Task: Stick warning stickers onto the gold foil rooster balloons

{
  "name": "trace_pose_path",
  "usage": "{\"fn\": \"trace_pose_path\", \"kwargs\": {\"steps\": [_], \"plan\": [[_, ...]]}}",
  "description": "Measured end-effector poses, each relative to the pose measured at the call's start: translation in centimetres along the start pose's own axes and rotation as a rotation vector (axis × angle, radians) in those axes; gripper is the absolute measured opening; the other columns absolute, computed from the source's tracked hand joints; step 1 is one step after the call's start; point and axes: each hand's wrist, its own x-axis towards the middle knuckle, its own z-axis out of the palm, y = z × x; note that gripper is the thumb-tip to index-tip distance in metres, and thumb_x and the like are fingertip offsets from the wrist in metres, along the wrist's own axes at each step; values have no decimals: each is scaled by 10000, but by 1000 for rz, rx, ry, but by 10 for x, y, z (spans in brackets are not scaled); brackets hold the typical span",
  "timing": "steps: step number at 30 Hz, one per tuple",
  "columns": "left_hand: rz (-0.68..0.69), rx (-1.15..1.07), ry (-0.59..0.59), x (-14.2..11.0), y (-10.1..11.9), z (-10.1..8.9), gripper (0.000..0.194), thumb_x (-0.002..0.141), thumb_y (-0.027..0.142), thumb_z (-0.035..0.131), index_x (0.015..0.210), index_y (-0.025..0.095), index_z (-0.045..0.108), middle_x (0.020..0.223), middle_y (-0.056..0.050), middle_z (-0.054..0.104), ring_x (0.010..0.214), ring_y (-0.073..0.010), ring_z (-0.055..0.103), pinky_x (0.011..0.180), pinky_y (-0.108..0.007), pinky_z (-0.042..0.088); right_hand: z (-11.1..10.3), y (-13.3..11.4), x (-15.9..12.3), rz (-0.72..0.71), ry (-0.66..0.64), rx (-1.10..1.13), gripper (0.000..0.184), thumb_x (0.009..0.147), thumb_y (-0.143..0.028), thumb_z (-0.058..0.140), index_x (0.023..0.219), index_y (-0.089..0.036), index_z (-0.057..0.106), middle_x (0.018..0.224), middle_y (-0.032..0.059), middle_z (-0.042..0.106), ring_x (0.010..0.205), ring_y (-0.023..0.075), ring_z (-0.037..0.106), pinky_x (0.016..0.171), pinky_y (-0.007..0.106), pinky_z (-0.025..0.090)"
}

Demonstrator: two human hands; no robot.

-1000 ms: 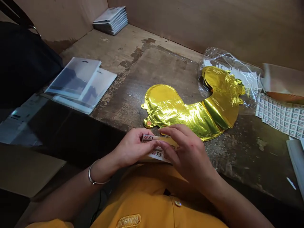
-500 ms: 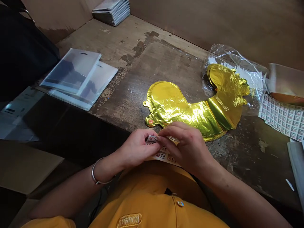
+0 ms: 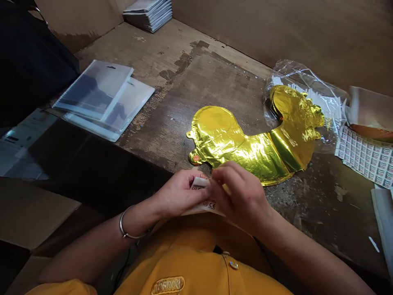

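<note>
Label sheet (image 3: pixel 210 205) pinched in left hand (image 3: pixel 181 194); right hand (image 3: pixel 241 192) curled over its right side, grip unclear.

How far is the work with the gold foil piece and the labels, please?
The gold foil piece already lies spread on the table. In work: the left hand holds a CE label sheet, the right hand at its edge. Probably left: labelling, as no CE label shows on the foil; perhaps packing, as it lies outside the clear sleeves.
</note>
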Motion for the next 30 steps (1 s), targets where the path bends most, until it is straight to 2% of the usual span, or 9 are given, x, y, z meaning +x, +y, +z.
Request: {"fn": "trace_pose_path", "kwargs": {"steps": [5,7,9,11,12,14,18,24,30], "plan": [[-21,131,34,-7,-1,-6,167,786,311,639,788,146,614,657,16,610,583,-112,555,543,-211,427,-13,10,9,378,199,144,87,863,-196,556,778,-200,539,716,-10,564,657,121,523,629,266,415],[164,358,37,-12,1,-11,99,822,247,598,816,162,649,744,-15,666,678,-143,616,616,-250,483,-13,19,14,532,292,176,83,839,-219,592,760,-202,577,730,-6,593,679,132,539,653,284,414],[485,681,64,-15,4,-19,108,846,184,567,849,188,676,946,-50,704,906,-189,644,804,-323,504,-8,28,19,614,311,232,80,812,-232,617,740,-198,611,752,4,619,709,146,554,674,300,415],[714,964,114,-13,5,-29,136,863,162,555,870,207,682,1195,-63,662,1164,-237,568,1020,-432,402,2,34,23,619,278,268,86,800,-240,622,729,-194,629,778,18,627,760,163,567,714,318,425],[765,1063,125,-9,6,-35,137,872,169,553,879,215,682,1275,-59,626,1243,-250,519,1082,-477,332,8,36,24,612,259,264,87,801,-245,620,732,-193,636,791,25,626,791,173,569,739,330,429],[774,1172,113,0,4,-44,123,887,203,555,892,229,676,1322,-48,603,1287,-252,490,1121,-522,263,19,37,25,605,240,229,94,806,-250,612,737,-194,644,806,35,616,841,193,565,776,355,432],[764,1195,115,13,-5,-54,101,899,244,560,911,230,660,1276,-47,636,1255,-228,527,1109,-508,304,32,38,25,627,231,158,127,814,-240,603,702,-195,640,799,40,597,836,197,552,760,356,432],[822,1184,144,10,-12,-56,90,902,190,553,942,196,633,1277,-66,633,1272,-199,515,1143,-449,297,38,41,23,563,220,93,115,817,-239,604,716,-193,634,793,38,594,830,190,542,741,336,425],[780,1203,133,9,-10,-56,107,911,189,527,943,198,628,1267,-63,642,1260,-206,531,1145,-471,272,38,41,25,562,174,93,139,817,-251,600,695,-196,639,797,47,610,825,197,543,740,354,423]]}}
